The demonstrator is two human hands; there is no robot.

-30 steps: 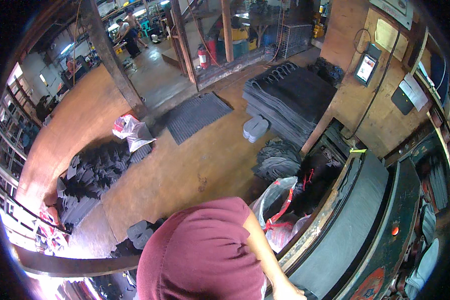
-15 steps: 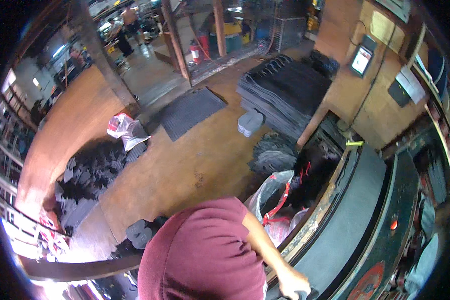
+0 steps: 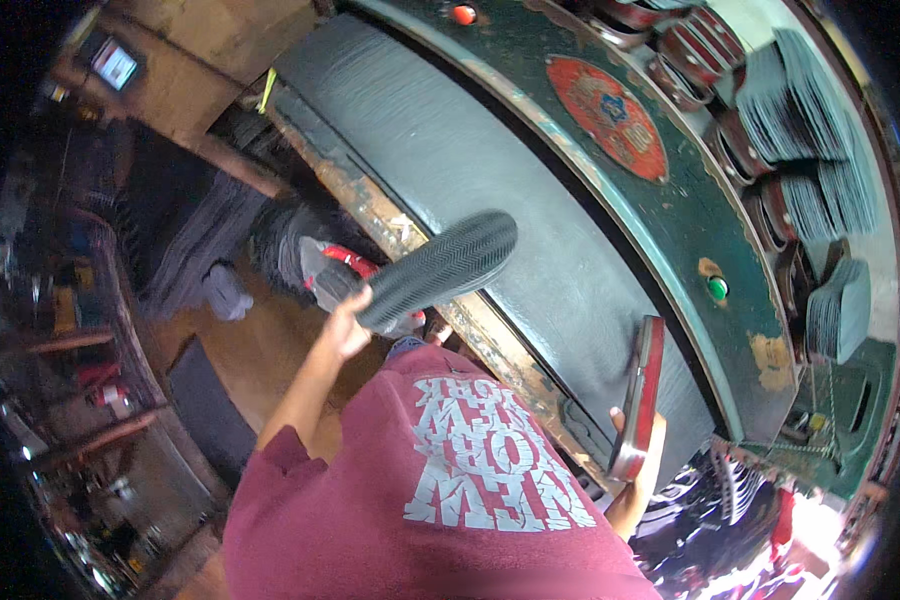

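Observation:
My left hand is closed on the near end of a dark shoe sole with a fine zigzag pattern. The sole's far end reaches over the grey bed of a press. Toward the right end of that bed, my right hand grips a long, narrow cutting die with red sides and a metal edge. The die is tilted, its far end over the bed. Some fingers of the right hand are hidden behind it.
The green press beam spans beyond the bed, with a red button and a green button. Stacks of grey soles and more dies stand on the far shelf. A plastic bag and grey slippers are on the left.
The view has swung from the workshop floor to the press. Both hands now show, one with the sole and one with the cutting die; before, one hand showed at the bed's edge.

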